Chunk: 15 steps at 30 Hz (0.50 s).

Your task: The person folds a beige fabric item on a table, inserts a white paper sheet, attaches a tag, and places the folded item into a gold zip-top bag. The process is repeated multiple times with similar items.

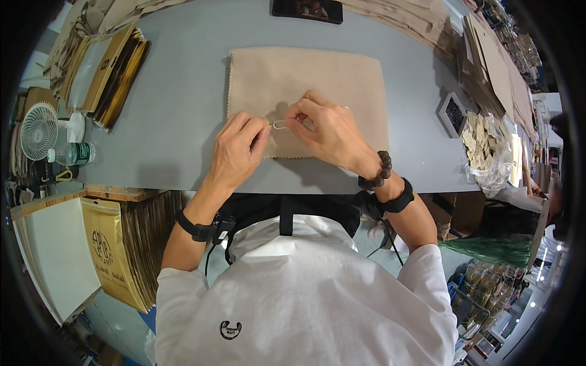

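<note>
A folded beige cloth (306, 73) with zigzag-cut edges lies flat on the grey table (183, 91) in front of me. Over its near left part, my left hand (242, 142) pinches one end of a thin cream cord loop (278, 124) between thumb and fingers. The other end of the loop goes into the fingertips of my right hand (320, 126), which is over the middle of the cloth. What the left fingertips enclose is hidden.
Gold packaging bags (112, 68), a white fan (40, 130) and a plastic bottle (75, 153) are at the left. A phone (307, 10) lies at the far edge. At right are a small grey tray (440, 114), beige tags (483, 142) and stacked brown sheets (494, 68).
</note>
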{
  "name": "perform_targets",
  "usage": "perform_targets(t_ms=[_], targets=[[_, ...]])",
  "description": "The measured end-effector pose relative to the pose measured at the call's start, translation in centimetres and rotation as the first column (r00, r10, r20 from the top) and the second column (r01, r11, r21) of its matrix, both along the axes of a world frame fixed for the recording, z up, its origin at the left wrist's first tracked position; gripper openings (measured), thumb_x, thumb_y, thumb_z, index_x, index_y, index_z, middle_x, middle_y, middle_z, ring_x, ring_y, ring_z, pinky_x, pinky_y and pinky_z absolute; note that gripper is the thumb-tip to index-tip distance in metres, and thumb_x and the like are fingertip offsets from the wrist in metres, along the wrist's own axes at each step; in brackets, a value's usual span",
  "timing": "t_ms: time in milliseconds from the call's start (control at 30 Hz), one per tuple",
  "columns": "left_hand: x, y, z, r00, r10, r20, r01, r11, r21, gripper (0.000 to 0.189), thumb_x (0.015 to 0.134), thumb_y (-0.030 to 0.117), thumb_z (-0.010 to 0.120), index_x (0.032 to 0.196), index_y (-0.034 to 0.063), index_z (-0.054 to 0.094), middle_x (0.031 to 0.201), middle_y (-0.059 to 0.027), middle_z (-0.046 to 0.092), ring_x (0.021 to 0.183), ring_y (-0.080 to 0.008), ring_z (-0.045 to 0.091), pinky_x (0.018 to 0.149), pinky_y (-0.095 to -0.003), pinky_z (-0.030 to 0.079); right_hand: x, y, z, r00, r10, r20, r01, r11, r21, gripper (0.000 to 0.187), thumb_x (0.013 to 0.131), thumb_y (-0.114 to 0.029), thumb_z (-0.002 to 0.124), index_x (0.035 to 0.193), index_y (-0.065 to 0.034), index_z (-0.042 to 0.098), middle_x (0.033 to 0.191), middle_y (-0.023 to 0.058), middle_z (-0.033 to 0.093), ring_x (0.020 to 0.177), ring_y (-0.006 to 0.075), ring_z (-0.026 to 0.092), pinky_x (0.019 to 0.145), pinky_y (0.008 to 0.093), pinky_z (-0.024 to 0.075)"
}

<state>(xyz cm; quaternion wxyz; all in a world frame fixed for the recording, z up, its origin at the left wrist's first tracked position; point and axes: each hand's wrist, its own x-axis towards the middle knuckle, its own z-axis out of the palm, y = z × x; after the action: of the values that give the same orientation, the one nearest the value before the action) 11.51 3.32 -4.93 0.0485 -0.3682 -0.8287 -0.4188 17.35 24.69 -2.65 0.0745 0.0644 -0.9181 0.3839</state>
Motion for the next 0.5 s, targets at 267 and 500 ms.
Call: perform_targets(t_ms=[267,500], targets=[[0.9,-0.9,0.0,0.99,0.066,0.125,-0.086,0.983,0.163,0.003,0.092,0.003,0.071,0.093,0.0029,0.068,0.084,-0.0058,0.063,0.068,-0.0179,0.06,0.06,-0.0301,0.049,0.5,-1.9,0.4,0.995,-0.024,-0.1,0.034,0.995,0.094,0.014,0.089,-0.012,0.071,0.1,-0.0054,0.071,0.092,0.01,0.066,0.076,0.0329,0.067,0.065,0.0411,0.0547],[0.8,-2.2,-0.6,0.814,-0.02,0.581,-0.173,0.946,0.275,0.013,0.1,0.013,0.07,0.093,0.0014,0.07,0.075,0.002,0.064,0.066,-0.0046,0.054,0.06,-0.0225,0.044,0.7,-3.9,-2.0,0.882,0.095,-0.462,0.018,0.972,0.236,0.021,0.082,-0.006,0.072,0.103,-0.0068,0.068,0.094,0.0057,0.067,0.075,0.0233,0.069,0.058,0.0346,0.0557]])
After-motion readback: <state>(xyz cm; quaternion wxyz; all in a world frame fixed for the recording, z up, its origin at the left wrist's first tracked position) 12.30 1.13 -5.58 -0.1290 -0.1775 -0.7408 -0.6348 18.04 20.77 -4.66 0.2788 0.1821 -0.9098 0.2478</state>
